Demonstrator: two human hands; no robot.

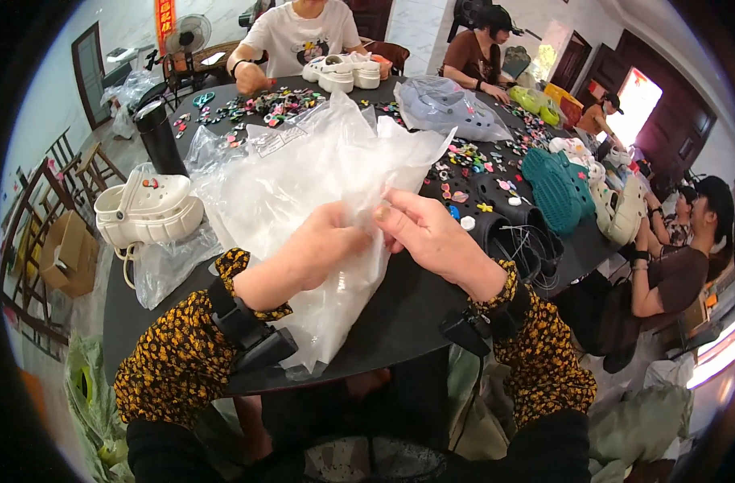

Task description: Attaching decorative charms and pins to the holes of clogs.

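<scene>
A large translucent white plastic bag (pixel 303 173) is spread across the near side of the dark round table, its lower end reaching the table edge. My right hand (pixel 432 233) pinches the bag's right edge between thumb and fingers. Close beside it, my left hand (pixel 323 245) is closed on the same plastic, its fingertips slightly blurred. To the left, a white clog (pixel 150 205) with a small charm sits on clear plastic wrapping (pixel 170 262). Right of my hands lie black clogs (pixel 520 241) and loose colourful shoe charms (pixel 460 196).
A black tumbler (pixel 160 138) stands at the left edge of the table (pixel 415 322). Beyond the bag are bagged grey clogs (pixel 452 109), white clogs (pixel 343 72) and piled charms (pixel 279 106). Teal clogs (pixel 559 187) lie to the right. Several people sit around the table.
</scene>
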